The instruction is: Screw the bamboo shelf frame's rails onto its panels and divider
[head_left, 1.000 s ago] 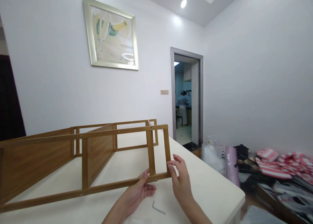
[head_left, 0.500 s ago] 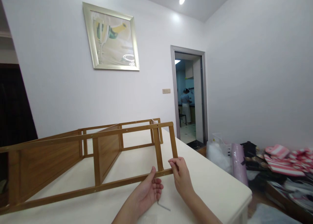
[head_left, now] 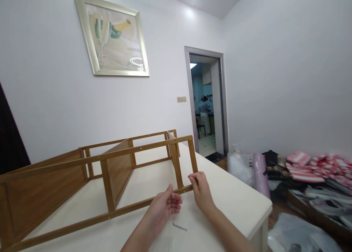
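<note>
A brown wooden shelf frame point(head_left: 107, 186) lies on its side on the cream-white table point(head_left: 228, 193). My left hand point(head_left: 165, 204) is beside its lower front rail, thumb up and fingers loosely curled but apart, with nothing visible in it. Close to the frame's right end, my right hand point(head_left: 202, 189) has thumb and forefinger pinched together; whatever is between them is too small to make out. An L-shaped hex key point(head_left: 180, 227) rests on the table just below my left hand.
On the right floor are a pink roll point(head_left: 260, 175), red-and-white striped cloth point(head_left: 305, 167), a cardboard box point(head_left: 305, 208) and a clear plastic bag point(head_left: 299, 230). Beyond the doorway, a person point(head_left: 204, 114) stands in a kitchen. The table corner juts out at right.
The view has shifted slightly to the right, so things appear further left. Both hands keep nearly the same pose beside the shelf frame, and the hex key still lies below.
</note>
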Motion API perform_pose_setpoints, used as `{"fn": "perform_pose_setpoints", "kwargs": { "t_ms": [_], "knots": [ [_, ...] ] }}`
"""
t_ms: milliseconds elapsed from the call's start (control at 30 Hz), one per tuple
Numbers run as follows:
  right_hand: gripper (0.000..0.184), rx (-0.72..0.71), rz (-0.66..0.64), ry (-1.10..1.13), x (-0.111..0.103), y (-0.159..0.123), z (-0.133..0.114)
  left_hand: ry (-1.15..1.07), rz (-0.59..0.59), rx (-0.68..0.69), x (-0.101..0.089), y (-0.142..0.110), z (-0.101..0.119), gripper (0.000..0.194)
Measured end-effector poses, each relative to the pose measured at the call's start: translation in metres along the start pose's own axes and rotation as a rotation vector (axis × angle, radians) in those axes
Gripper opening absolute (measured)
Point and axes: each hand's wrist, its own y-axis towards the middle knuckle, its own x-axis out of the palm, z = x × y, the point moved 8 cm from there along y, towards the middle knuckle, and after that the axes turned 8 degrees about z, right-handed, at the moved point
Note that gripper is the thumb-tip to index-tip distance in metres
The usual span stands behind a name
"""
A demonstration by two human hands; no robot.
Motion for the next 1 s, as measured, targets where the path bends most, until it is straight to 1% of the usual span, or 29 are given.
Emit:
{"fn": "perform_pose_setpoints", "kwargs": {
  "t_ms": [67,133,233,333,400,533,600,667,733,800,867,900,933,1000],
  "knots": [
    [0.035,0.004,-0.003,-0.007,0.0,-0.001,0.0,0.103,-0.019,0.07,0.001,-0.005,0.013,0.048],
    [0.034,0.012,-0.008,-0.015,-0.002,-0.003,0.0,0.188,-0.01,0.162,0.002,-0.011,0.029,0.047],
    [0.031,0.02,-0.024,-0.022,-0.007,-0.009,0.0,0.299,0.053,0.323,0.004,-0.023,0.056,0.046],
    [0.027,0.032,-0.078,-0.042,-0.009,-0.016,0.004,0.43,0.12,0.506,0.011,-0.042,0.087,0.043],
    [0.023,0.048,-0.11,-0.059,-0.01,-0.02,0.007,0.551,0.181,0.649,0.016,-0.059,0.11,0.04],
    [0.019,0.084,-0.139,-0.077,-0.011,-0.022,0.012,0.769,0.393,0.932,0.029,-0.094,0.156,0.032],
    [0.018,0.092,-0.151,-0.072,-0.013,-0.023,0.013,0.859,0.434,1.055,0.041,-0.102,0.175,0.029],
    [0.017,0.089,-0.162,-0.053,-0.014,-0.023,0.013,0.983,0.388,1.129,0.056,-0.096,0.189,0.028],
    [0.017,0.078,-0.165,-0.031,-0.016,-0.024,0.013,1.134,0.278,1.143,0.07,-0.079,0.197,0.035],
    [0.018,0.067,-0.167,-0.019,-0.016,-0.025,0.014,1.275,0.119,1.084,0.079,-0.056,0.199,0.05],
    [0.018,0.066,-0.167,-0.027,-0.016,-0.026,0.015,1.378,-0.028,0.97,0.083,-0.033,0.195,0.067],
    [0.018,0.067,-0.169,-0.036,-0.016,-0.026,0.015,1.411,-0.082,0.914,0.084,-0.023,0.193,0.074],
    [0.018,0.068,-0.171,-0.044,-0.016,-0.026,0.015,1.434,-0.116,0.872,0.084,-0.015,0.191,0.077],
    [0.018,0.065,-0.168,-0.056,-0.016,-0.025,0.014,1.484,-0.141,0.844,0.086,-0.006,0.188,0.079]
  ]
}}
